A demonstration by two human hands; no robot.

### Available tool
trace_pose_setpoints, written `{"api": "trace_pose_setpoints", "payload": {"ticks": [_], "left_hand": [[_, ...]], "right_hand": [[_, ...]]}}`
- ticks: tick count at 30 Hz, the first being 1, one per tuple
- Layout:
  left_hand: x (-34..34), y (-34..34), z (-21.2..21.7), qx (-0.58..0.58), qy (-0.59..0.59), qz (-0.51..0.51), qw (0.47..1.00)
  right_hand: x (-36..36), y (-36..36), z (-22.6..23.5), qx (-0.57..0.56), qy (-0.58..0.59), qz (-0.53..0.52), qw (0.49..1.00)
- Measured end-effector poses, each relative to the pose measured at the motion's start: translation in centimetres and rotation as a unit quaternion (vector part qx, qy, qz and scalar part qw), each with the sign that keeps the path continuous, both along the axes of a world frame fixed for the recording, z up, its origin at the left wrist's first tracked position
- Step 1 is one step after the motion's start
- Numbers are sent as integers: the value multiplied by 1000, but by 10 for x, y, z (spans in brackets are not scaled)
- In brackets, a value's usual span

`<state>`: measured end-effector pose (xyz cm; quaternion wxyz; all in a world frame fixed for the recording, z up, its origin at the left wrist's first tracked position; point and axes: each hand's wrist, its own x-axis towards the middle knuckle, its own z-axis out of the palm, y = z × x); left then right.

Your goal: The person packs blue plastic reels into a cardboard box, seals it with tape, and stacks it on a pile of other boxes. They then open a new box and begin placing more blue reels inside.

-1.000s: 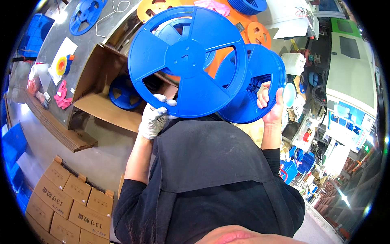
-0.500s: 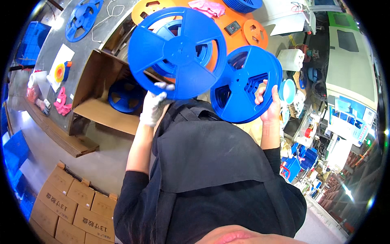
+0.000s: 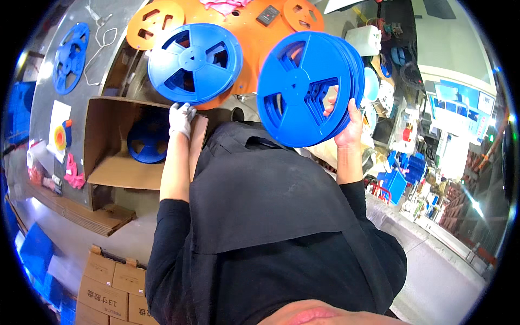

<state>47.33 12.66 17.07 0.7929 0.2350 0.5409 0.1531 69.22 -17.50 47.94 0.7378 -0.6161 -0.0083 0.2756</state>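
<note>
My gloved left hand (image 3: 180, 120) is at the near rim of a blue reel (image 3: 196, 56), its fingers curled against the edge. That reel lies flat over the orange table, with more blue rims just beneath it. A stack of several blue reels (image 3: 294, 88) is held up at the right by my bare right hand (image 3: 349, 125). The fingers reach through a cut-out of the reels and the thumb lies outside the rim. In the open cardboard box (image 3: 130, 177) by my left forearm sits another blue reel (image 3: 147, 142).
The orange table (image 3: 250, 54) carries orange reels (image 3: 155, 24), a small dark device (image 3: 267, 16) and a pink cloth (image 3: 225, 5). On the grey table to the left are a blue reel (image 3: 71, 58), a white cable and tape. Packed cartons (image 3: 105, 290) stand at the lower left.
My left hand has lowered its blue reel away from me, down onto the orange table's pile. The right-hand stack has come up a little, and the view has shifted.
</note>
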Motion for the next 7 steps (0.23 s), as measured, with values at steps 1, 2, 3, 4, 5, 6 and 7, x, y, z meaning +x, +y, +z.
{"api": "trace_pose_setpoints", "payload": {"ticks": [1,2,3,4,5,6,7], "left_hand": [[-8,0,8,35,5,-42,998],[-15,-6,7,100,37,-62,992],[-22,-5,9,178,39,-80,980],[-23,-8,24,249,39,-101,962],[-21,-16,39,306,23,-108,946],[-19,-18,65,422,48,-163,890],[-18,-20,87,528,68,-214,819]], "right_hand": [[4,-6,-1,48,15,0,999],[7,-12,-1,97,30,1,995],[7,-10,0,125,38,8,991],[11,-17,-3,167,63,13,984],[15,-19,-6,208,65,32,975],[20,-20,-11,252,69,53,964],[27,-22,-16,292,93,63,950]]}}
